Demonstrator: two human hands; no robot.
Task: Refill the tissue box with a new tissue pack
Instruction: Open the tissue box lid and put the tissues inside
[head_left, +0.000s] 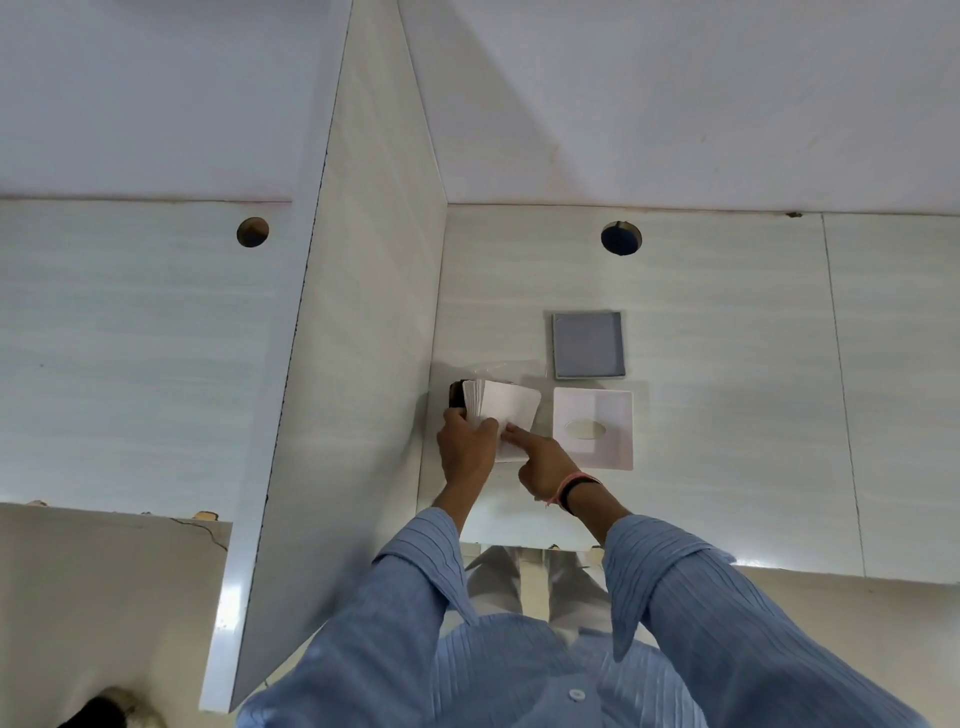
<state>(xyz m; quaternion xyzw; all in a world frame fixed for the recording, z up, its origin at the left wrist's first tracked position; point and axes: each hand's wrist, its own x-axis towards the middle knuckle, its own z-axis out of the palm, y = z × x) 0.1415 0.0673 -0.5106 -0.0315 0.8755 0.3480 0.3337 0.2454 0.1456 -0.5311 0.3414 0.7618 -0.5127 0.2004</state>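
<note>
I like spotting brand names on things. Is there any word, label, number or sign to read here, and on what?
None can be read.
White lid with oval slot: plain, no print.
Grey tray: plain.
Tissue stack held by left hand and right hand: blank.
Desk: no markings.

Office-type workstation: pale wood-grain laminate desk split by a white upright partition panel, round cable holes cut near the plain white wall.
</note>
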